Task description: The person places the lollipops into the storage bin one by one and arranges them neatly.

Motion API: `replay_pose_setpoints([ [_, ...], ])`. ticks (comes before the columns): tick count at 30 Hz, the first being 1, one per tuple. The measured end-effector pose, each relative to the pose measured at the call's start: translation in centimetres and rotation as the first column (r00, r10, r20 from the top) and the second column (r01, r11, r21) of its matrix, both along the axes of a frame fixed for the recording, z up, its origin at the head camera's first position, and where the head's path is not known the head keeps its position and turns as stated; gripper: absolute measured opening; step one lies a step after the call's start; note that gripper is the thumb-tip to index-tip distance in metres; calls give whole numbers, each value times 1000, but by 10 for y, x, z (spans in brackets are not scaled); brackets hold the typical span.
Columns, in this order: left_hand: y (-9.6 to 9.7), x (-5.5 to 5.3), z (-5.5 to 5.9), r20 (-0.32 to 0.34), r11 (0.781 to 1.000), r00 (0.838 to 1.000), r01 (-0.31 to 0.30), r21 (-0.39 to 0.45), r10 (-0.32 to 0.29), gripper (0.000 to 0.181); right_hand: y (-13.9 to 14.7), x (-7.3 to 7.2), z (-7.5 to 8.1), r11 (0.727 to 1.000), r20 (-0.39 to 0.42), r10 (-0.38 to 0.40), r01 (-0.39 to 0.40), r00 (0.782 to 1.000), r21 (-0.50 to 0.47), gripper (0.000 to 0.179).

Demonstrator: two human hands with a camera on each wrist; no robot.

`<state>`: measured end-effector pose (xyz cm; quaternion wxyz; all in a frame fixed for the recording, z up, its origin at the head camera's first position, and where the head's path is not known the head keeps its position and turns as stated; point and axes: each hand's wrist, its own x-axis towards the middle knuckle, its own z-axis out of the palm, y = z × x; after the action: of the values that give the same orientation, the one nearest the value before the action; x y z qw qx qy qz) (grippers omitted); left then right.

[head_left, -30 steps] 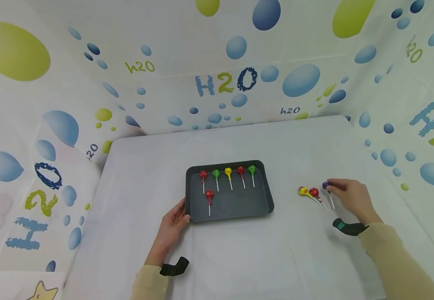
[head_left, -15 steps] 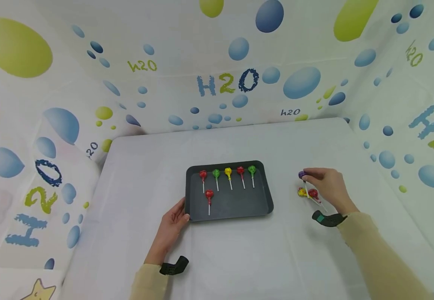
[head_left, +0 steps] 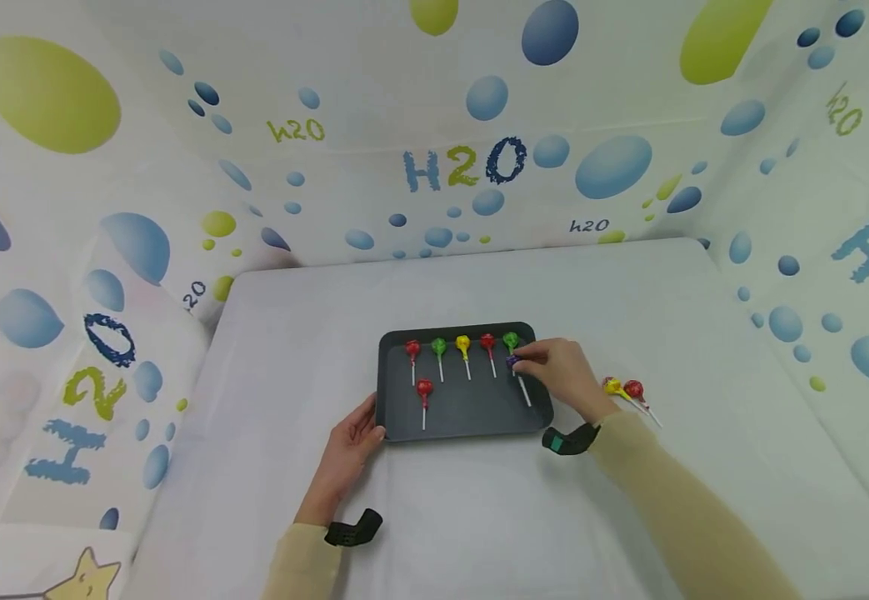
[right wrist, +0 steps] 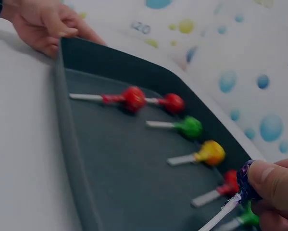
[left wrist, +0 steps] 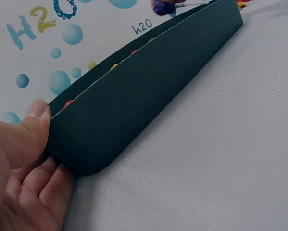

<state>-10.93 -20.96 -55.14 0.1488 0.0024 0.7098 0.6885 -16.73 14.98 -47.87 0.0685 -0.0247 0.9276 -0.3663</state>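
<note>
My right hand [head_left: 563, 375] pinches a purple lollipop [right wrist: 247, 185] by its wrapped head, over the right side of a dark grey tray [head_left: 479, 412]. Its white stick slants down toward the front. At the tray's front-left corner my left hand [head_left: 347, 440] grips the wall, thumb [left wrist: 38, 113] on the rim and fingers curled low beside it. Inside, a back row runs red [head_left: 413, 350], green [head_left: 439, 346], yellow [head_left: 463, 344], red [head_left: 487, 342] and green [head_left: 510, 340] lollipops. One more red lollipop [head_left: 424, 388] lies in front, at the left.
Right of the tray, a yellow lollipop [head_left: 612, 386] and a red lollipop [head_left: 634, 389] lie close together on the white cloth [head_left: 464, 517], partly behind the right forearm. A printed curtain [head_left: 359, 83] with blue and green drops surrounds the table at back and sides.
From beside the loose lollipops, my right hand has lifted the purple lollipop and carried it left to over the tray. My left hand stays on the tray's corner.
</note>
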Motion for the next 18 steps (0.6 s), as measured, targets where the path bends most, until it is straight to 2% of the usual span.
replay_pose_setpoints([
  [5, 0, 0, -1, 7, 1000, 1000, -4, 9, 4, 66, -39, -4, -10, 997, -27, 52, -50, 998, 50, 27],
  [12, -1, 0, -2, -2, 1000, 1000, -2, 9, 2, 66, -79, -2, -18, 997, -17, 13, -11, 1000, 82, 24],
  [18, -2, 0, -1, 8, 1000, 1000, -1, 19, 1, 66, -101, 0, -24, 993, -26, 9, -6, 1000, 118, 24],
])
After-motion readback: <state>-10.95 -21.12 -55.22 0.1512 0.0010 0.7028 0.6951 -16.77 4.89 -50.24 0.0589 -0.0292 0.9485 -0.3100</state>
